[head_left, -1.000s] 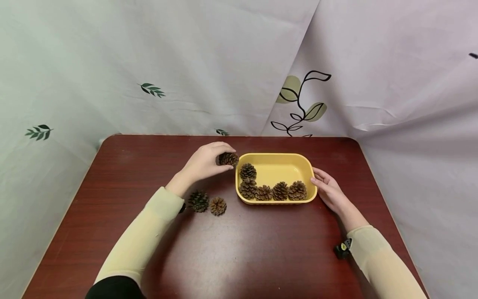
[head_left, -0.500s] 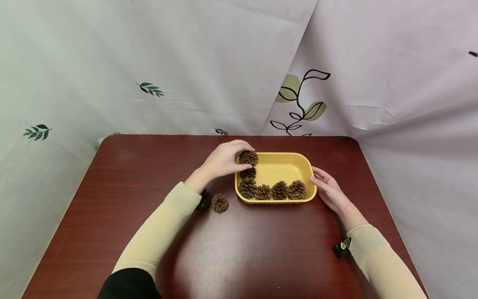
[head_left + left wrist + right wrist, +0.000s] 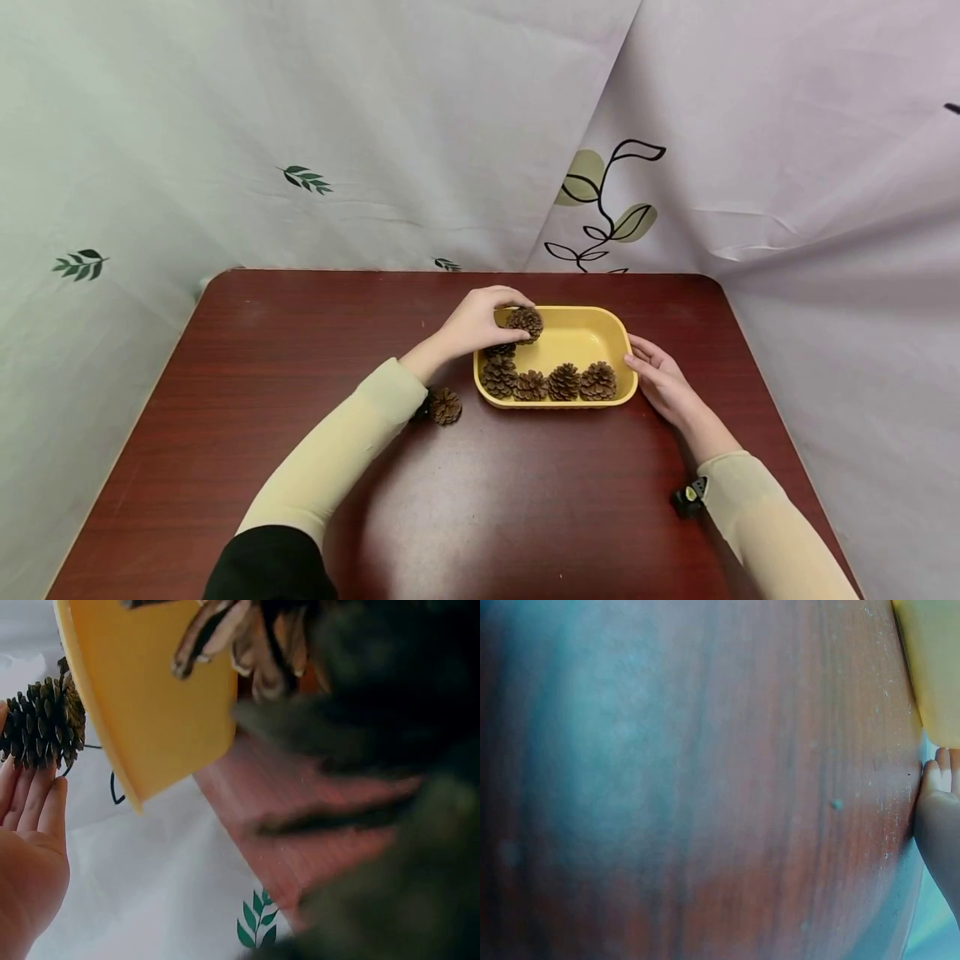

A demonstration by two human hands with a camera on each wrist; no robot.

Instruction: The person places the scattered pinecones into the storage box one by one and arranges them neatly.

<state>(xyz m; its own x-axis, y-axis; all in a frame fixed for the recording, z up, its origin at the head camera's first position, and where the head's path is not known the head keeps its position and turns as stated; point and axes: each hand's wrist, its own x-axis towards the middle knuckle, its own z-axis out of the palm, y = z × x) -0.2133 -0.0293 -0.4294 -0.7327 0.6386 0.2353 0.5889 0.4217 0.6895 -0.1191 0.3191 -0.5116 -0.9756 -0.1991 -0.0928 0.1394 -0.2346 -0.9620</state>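
My left hand (image 3: pixel 480 323) pinches a brown pine cone (image 3: pixel 527 322) between thumb and fingers, over the back left part of a yellow tray (image 3: pixel 573 312). In the left wrist view, this pine cone (image 3: pixel 46 724) sits against the fingertips beside the tray wall (image 3: pixel 150 697). More pine cones (image 3: pixel 564 382) line the tray's front side and left end; the hand partly hides one. My right hand (image 3: pixel 663 379) holds the tray's right end, thumb at the rim and fingers along the outer wall. The right wrist view catches its fingers (image 3: pixel 937 772) at the tray's edge.
A loose pine cone (image 3: pixel 446 406) lies on the dark red wooden table (image 3: pixel 480 500) left of the tray. A darker cone beside it is mostly hidden by the left wrist. Blurred dark scales (image 3: pixel 390 712) fill much of the left wrist view. A pale curtain (image 3: pixel 375 125) hangs behind.
My left hand has carried its pine cone rightward, from outside the tray's left end to over its inside. The left forearm now covers most of the darker loose cone. The right hand stays put.
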